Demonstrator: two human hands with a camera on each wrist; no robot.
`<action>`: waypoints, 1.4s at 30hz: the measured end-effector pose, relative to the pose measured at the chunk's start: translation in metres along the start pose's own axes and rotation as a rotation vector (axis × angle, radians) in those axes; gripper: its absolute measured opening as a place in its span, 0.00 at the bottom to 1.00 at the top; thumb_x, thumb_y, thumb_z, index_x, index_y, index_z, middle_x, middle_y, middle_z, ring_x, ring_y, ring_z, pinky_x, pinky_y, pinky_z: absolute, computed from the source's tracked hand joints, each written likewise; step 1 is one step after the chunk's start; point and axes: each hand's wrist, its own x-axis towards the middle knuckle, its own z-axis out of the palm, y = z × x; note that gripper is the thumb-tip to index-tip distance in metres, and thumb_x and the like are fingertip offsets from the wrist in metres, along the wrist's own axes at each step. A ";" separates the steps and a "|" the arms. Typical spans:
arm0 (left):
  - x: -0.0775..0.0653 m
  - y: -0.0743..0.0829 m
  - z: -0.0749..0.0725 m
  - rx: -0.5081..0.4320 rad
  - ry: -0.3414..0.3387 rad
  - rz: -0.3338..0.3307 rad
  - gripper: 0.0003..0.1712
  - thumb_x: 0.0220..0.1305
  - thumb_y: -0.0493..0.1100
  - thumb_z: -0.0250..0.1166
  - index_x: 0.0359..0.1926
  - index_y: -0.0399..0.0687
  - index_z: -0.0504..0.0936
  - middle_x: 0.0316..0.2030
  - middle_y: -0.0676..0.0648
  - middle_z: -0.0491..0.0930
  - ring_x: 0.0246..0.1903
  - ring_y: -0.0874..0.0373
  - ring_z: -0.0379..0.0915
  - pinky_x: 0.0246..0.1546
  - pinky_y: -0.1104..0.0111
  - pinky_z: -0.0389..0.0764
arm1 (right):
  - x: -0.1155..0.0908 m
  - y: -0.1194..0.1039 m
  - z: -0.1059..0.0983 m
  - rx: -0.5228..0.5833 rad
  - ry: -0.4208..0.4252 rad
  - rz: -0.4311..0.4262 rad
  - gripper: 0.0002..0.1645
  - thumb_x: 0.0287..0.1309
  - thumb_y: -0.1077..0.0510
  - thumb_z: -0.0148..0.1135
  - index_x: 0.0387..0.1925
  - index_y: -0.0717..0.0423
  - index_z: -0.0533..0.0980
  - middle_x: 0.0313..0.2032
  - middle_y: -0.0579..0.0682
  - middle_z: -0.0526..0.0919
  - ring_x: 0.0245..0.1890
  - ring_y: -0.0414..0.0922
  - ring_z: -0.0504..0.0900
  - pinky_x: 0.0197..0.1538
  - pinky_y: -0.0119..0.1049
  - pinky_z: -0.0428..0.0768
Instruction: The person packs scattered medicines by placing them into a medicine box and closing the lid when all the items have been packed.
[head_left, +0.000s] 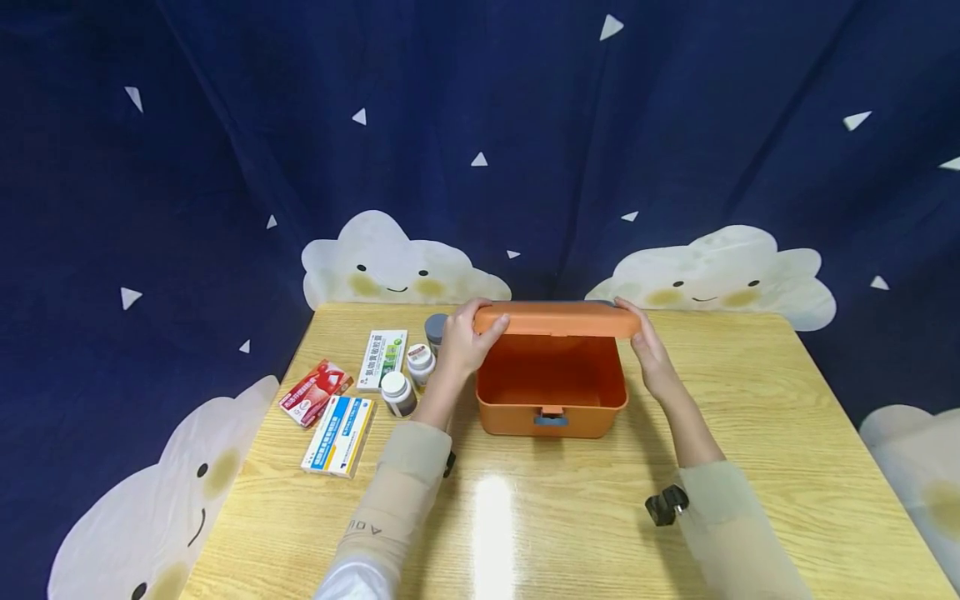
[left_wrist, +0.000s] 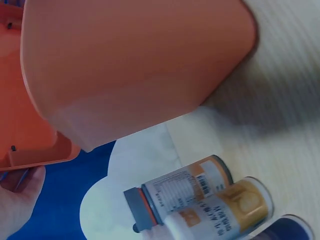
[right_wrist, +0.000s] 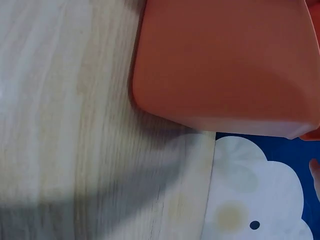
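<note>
An orange plastic storage box [head_left: 510,420] with a blue-grey front latch [head_left: 551,420] stands on the table, and the front of its inside shows bare. Its hinged lid [head_left: 555,320] is raised partway. At the lid's left end my left hand [head_left: 467,340] grips the edge, thumb in front; in the left wrist view part of this hand [left_wrist: 21,205] shows beneath the lid's inner side [left_wrist: 25,110]. My right hand [head_left: 649,350] holds the right end of the lid. Only a fingertip [right_wrist: 315,175] of it shows in the right wrist view, beside the box wall [right_wrist: 225,65].
Left of the box stand a white-capped bottle [head_left: 398,394], another white bottle [head_left: 421,363] and a grey-capped bottle [head_left: 435,330]. Further left lie a green-white medicine box [head_left: 382,360], a red box [head_left: 315,393] and a blue-white box [head_left: 339,437]. A dark blue curtain [head_left: 525,108] hangs behind.
</note>
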 end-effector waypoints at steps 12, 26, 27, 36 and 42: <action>0.020 0.003 -0.003 -0.040 -0.053 -0.087 0.57 0.44 0.85 0.34 0.39 0.38 0.79 0.38 0.40 0.81 0.42 0.48 0.75 0.46 0.59 0.72 | 0.020 -0.022 0.004 -0.099 0.063 0.078 0.35 0.68 0.43 0.34 0.57 0.72 0.61 0.50 0.41 0.69 0.54 0.32 0.64 0.62 0.45 0.55; 0.024 -0.015 0.002 -0.274 -0.043 -0.045 0.53 0.50 0.81 0.34 0.45 0.38 0.75 0.38 0.39 0.79 0.39 0.50 0.74 0.43 0.60 0.73 | 0.038 0.004 -0.005 -0.145 0.066 0.227 0.49 0.60 0.29 0.25 0.62 0.67 0.57 0.59 0.68 0.60 0.62 0.62 0.56 0.62 0.60 0.51; 0.024 -0.013 0.001 -0.298 -0.041 -0.041 0.53 0.50 0.80 0.34 0.46 0.36 0.75 0.39 0.37 0.78 0.40 0.48 0.74 0.45 0.59 0.73 | 0.039 0.005 -0.005 -0.153 0.071 0.231 0.50 0.59 0.28 0.25 0.63 0.67 0.56 0.60 0.68 0.60 0.63 0.62 0.55 0.62 0.59 0.51; 0.025 -0.005 0.001 -0.414 -0.029 -0.068 0.57 0.51 0.77 0.33 0.56 0.28 0.68 0.52 0.30 0.72 0.55 0.40 0.66 0.58 0.56 0.64 | 0.045 0.014 -0.005 -0.096 0.076 0.259 0.63 0.47 0.21 0.23 0.64 0.70 0.53 0.61 0.71 0.55 0.64 0.64 0.52 0.63 0.58 0.50; 0.030 -0.027 0.020 -0.398 -0.007 -0.171 0.60 0.48 0.79 0.29 0.60 0.32 0.66 0.56 0.34 0.70 0.58 0.44 0.64 0.60 0.61 0.61 | 0.049 0.012 -0.001 -0.034 0.068 0.333 0.56 0.53 0.27 0.17 0.67 0.68 0.49 0.65 0.68 0.51 0.65 0.62 0.50 0.62 0.59 0.53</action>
